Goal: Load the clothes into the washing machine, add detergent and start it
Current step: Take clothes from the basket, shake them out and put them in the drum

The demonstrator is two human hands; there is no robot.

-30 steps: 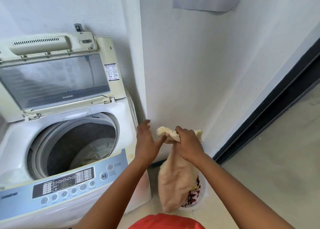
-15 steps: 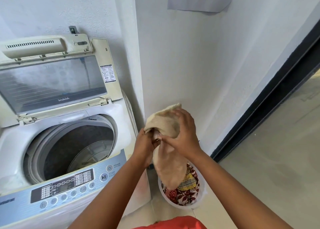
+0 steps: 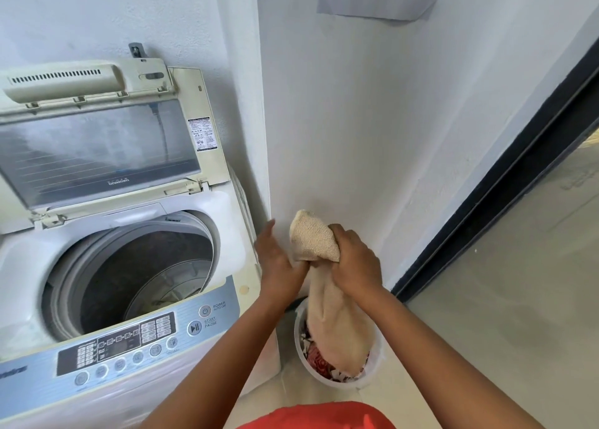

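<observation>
A cream towel-like cloth (image 3: 327,318) hangs above a white laundry basket (image 3: 337,384) on the floor, its lower end reaching the patterned clothes (image 3: 319,362) inside. My right hand (image 3: 355,266) grips the cloth near its top, and a bunched end sticks up past my fingers. My left hand (image 3: 278,260) is just left of the cloth with its fingers straight and pointing up, its palm side against the fabric's edge. The top-loading washing machine (image 3: 227,221) stands at the left with its lid (image 3: 97,149) raised, and its drum (image 3: 142,276) looks dark and bare.
The control panel (image 3: 129,341) with power and start buttons runs along the machine's front edge. A white wall corner (image 3: 264,137) stands between machine and basket. A dark door frame (image 3: 486,208) and tiled floor (image 3: 518,299) lie to the right.
My left hand has let go of the cloth and straightened its fingers. My right hand keeps its grip, and the cloth hangs lower into the basket.
</observation>
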